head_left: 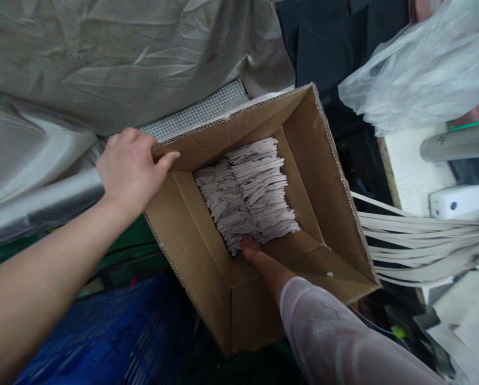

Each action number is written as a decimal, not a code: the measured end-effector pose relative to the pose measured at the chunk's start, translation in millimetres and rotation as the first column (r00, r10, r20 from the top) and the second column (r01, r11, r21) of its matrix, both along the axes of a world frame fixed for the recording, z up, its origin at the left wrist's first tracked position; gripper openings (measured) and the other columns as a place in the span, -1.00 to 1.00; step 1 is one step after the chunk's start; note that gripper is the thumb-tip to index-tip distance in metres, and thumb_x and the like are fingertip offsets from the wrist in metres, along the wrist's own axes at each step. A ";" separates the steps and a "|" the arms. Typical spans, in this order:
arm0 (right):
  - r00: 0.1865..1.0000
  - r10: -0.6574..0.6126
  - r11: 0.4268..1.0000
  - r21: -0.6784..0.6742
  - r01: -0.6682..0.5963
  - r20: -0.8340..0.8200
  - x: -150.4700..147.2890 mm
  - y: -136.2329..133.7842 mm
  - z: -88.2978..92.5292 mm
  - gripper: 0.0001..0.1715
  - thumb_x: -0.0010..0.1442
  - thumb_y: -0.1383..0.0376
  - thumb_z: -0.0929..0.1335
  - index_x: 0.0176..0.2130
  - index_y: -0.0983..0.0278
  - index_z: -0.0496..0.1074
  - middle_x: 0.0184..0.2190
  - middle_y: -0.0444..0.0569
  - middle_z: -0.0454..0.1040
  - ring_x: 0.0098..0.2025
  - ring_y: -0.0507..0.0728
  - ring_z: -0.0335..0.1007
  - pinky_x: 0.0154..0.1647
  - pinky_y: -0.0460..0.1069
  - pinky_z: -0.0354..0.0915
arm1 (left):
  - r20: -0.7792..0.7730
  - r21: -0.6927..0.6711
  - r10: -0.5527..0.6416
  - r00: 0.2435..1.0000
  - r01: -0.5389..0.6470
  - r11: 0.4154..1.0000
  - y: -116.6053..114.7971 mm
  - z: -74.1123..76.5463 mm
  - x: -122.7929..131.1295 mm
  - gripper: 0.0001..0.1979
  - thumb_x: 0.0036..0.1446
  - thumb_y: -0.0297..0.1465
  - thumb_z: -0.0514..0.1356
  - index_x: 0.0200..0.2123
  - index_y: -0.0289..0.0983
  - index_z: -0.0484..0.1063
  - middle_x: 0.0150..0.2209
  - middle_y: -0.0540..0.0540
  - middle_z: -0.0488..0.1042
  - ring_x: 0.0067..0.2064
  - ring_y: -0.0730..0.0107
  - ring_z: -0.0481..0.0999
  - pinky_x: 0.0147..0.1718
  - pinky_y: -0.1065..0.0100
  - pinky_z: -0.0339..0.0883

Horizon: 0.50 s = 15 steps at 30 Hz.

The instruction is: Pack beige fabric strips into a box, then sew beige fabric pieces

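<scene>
An open cardboard box [327, 176] stands tilted in the middle, with stacked bundles of white paper strips [249, 192] lying at its bottom. My left hand [130, 166] grips the box's far left corner, fingers closed over the rim. My right hand [250, 248], on an arm in a translucent sleeve, reaches deep into the box. Only its knuckles show at the near edge of the paper bundles; its fingers are hidden under the strips.
Crinkled grey sheeting [122, 53] covers the area behind the box. A blue crate [114, 331] sits below left. Loose white strips [424, 240] hang from the right, under a clear plastic bag [424, 69] and a white bench [411, 166].
</scene>
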State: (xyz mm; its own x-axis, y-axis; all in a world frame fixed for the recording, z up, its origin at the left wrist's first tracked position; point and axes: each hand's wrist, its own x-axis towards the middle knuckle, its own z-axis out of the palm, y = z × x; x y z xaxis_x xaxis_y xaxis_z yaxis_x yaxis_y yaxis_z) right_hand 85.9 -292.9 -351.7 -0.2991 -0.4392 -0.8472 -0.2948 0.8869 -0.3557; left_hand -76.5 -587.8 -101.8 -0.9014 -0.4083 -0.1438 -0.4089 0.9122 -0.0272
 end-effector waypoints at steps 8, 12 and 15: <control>0.988 -0.050 0.998 0.028 0.054 -0.146 -16.8 -11.3 -3.8 -0.43 0.35 0.47 0.10 0.26 0.34 0.30 0.29 0.15 0.28 0.30 0.22 0.15 0.23 0.08 0.18 | -0.003 -0.011 -0.016 1.000 0.016 1.000 -1.8 -2.9 1.1 -0.47 0.28 -0.02 0.01 -0.07 -0.34 0.48 0.02 -0.27 0.46 0.14 -0.11 0.39 0.04 0.07 0.37; 0.990 -0.038 0.996 0.073 0.049 -0.135 -19.9 -11.1 -7.6 -0.39 0.35 0.49 0.06 0.30 0.33 0.25 0.30 0.15 0.26 0.31 0.23 0.13 0.22 0.10 0.17 | -0.014 0.008 0.002 1.000 -0.002 1.000 -3.3 -5.6 1.4 -0.44 0.28 0.01 -0.03 -0.08 -0.34 0.48 0.02 -0.27 0.45 0.15 -0.10 0.38 0.04 0.08 0.35; 0.993 -0.018 0.995 0.099 0.030 -0.118 -19.5 -11.6 -9.1 -0.38 0.34 0.49 0.06 0.31 0.32 0.23 0.30 0.17 0.24 0.32 0.25 0.11 0.19 0.12 0.19 | -0.028 0.014 0.002 1.000 -0.002 1.000 -3.8 -6.8 1.9 -0.42 0.28 0.04 -0.06 -0.08 -0.32 0.48 0.02 -0.25 0.45 0.14 -0.09 0.38 0.04 0.08 0.34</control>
State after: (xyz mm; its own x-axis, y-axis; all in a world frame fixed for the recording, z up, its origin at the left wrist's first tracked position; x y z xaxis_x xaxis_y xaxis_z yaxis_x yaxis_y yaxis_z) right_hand 66.4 -304.6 -360.8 -0.4075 -0.3457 -0.8452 -0.3074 0.9235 -0.2295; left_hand -74.6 -591.5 -108.5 -0.9044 -0.4081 -0.1245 -0.4110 0.9116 -0.0028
